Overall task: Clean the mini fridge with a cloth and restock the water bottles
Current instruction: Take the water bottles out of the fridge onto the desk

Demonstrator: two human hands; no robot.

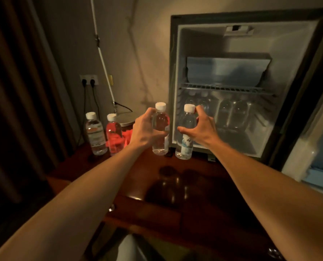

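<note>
The mini fridge [175, 76] stands open on a dark wooden table [209, 185]. Several water bottles [232, 113] stand on its floor under a wire shelf [222, 88]. My left hand [145, 130] grips a clear bottle with a white cap [161, 147] just left of the fridge opening. My right hand [200, 129] grips a second bottle [185, 147] at the opening's lower left corner. Both bottles are upright, side by side, above the table. Two more bottles stand at the left, one clear [95, 134] and one [113, 134] in front of a red cloth [127, 138].
The fridge door [315, 140] hangs open at the right. A wall socket with two plugs [89, 81] and a white pole [104, 63] are behind the bottles. A round metal base [125, 119] sits at the back. Dark curtains [15, 91] fill the left.
</note>
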